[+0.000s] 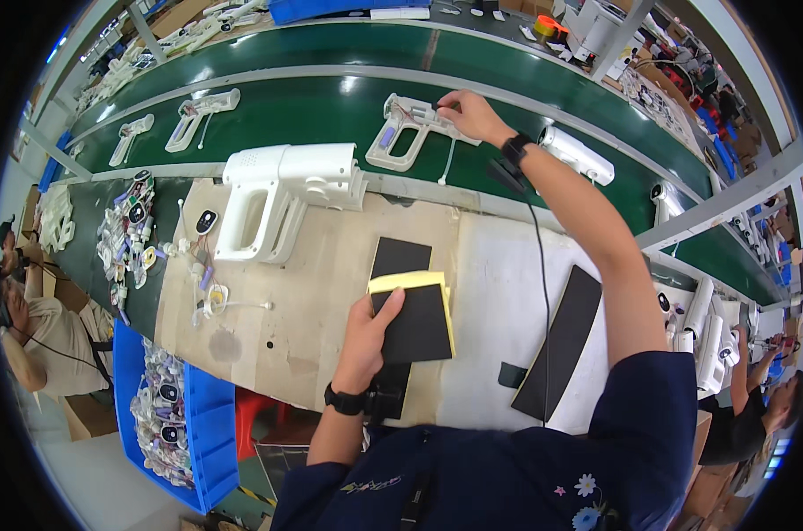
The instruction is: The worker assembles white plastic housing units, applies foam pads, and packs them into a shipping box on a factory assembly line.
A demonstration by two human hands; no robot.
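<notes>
My left hand [363,338] grips a small stack of black foam pads [419,326] with yellow backing, thumb on top. It is over a longer black strip [401,257] on the workbench. My right hand [468,115] reaches far forward over the green conveyor. Its fingers are pinched together at the top of an open white gun-shaped housing [399,160], which has wires and a purple cell inside. Whatever lies between those fingertips is hidden. Closer in, a bulky white gun-shaped device [291,199] stands on the bench, left of the pads.
Further housings [189,119] and a white cylindrical part [576,155] lie on the conveyor [322,102]. Another black strip [558,345] and a cable [544,301] are at right. Wired parts [211,288] lie left, above a filled blue bin [211,442]. Other people work on both sides.
</notes>
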